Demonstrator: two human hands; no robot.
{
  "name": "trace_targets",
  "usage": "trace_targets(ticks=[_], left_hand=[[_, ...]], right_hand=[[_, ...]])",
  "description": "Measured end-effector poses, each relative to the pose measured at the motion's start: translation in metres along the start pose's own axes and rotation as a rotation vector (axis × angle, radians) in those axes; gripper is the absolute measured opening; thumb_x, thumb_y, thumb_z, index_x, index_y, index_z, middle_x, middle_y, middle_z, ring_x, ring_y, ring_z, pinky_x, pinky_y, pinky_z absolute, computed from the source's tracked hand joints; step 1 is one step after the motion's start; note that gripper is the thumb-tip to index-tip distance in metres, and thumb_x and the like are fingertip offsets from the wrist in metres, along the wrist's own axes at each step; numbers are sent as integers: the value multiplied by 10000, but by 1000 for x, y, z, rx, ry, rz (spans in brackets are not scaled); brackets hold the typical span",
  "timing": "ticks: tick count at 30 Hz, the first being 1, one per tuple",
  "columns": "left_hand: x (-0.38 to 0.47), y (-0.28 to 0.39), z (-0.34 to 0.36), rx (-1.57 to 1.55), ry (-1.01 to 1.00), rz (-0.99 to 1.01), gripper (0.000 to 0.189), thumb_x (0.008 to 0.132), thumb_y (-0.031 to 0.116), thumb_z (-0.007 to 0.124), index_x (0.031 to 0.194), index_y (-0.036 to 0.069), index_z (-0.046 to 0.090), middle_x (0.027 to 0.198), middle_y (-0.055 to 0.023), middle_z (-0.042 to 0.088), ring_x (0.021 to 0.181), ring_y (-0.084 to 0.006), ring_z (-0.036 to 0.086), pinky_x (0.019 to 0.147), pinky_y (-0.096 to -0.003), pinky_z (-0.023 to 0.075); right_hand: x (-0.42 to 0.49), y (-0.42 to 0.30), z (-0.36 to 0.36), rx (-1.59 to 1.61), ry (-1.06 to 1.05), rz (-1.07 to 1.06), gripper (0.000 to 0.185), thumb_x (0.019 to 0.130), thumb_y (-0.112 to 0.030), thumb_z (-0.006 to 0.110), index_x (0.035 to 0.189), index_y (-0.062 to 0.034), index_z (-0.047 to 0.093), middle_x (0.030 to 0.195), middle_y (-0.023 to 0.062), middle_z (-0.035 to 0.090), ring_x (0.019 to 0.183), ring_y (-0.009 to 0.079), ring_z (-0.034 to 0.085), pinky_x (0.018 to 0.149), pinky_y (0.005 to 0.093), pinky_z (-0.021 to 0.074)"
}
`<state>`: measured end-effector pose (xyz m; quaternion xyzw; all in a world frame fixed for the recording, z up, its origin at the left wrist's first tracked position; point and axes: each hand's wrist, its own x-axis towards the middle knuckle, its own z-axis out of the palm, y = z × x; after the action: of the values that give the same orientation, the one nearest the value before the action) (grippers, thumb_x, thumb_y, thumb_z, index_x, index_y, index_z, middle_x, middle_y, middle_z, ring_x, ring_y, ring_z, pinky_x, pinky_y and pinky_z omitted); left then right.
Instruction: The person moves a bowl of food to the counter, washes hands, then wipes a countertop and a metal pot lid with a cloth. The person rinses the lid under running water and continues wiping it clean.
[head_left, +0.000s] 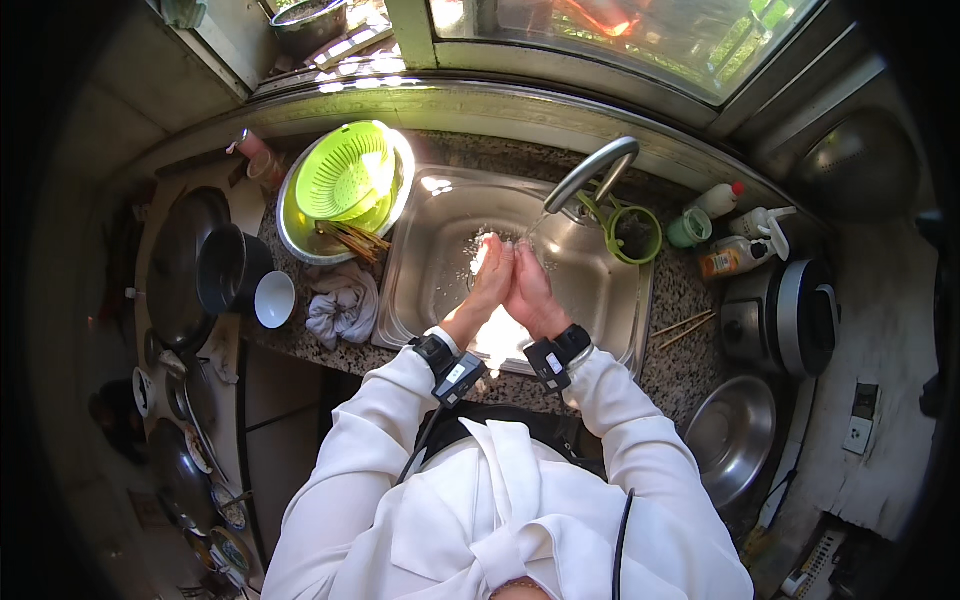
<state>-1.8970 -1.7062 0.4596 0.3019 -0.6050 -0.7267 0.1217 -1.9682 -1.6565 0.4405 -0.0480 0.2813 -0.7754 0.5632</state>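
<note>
My left hand (491, 271) and my right hand (531, 283) are side by side and touching over a stainless steel sink (600, 300). A thin stream of water from the curved metal faucet (592, 171) falls at my fingertips. The palms face inward, so anything between them is hidden. Small white specks lie in the basin around the fingers; whether they are bubbles, splashes or grains I cannot tell. A dark strap with a small device circles each wrist.
Left of the sink are a green colander (346, 172) in a metal basin (285, 217), chopsticks (356, 238), a crumpled cloth (343, 304), a white bowl (275, 299) and a dark pot (232, 270). To the right stand a green strainer cup (634, 235), a pump bottle (735, 256), a rice cooker (780, 319) and a steel bowl (731, 439).
</note>
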Motion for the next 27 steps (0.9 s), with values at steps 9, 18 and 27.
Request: trace_targets(ticks=[9,18,27], left_hand=[[-17,15,-5,-103,71,-89,591,1006,404,316,1433,3,247,1506,-124,204,1376,-192,195,1120,-278,148],[-12,21,4,-472,301,-447,649,954,552,350,1272,1,474,1286,-105,483,1145,-183,452,1002,-305,343],[-13,7,-3,-671,273,-366,663,954,582,286,1353,65,401,1314,-96,458,1186,-174,423,1027,-314,328]], right_hand=[[-19,-5,51,58,231,76,418,985,-316,405,1327,-76,425,1296,29,484,1171,152,452,994,326,392],[-11,15,42,-158,360,85,520,975,-420,421,1357,-68,399,1236,21,448,1110,138,420,972,286,337],[-16,32,17,-295,195,33,495,1008,-342,355,1389,-25,349,1384,68,411,1257,155,383,1071,279,276]])
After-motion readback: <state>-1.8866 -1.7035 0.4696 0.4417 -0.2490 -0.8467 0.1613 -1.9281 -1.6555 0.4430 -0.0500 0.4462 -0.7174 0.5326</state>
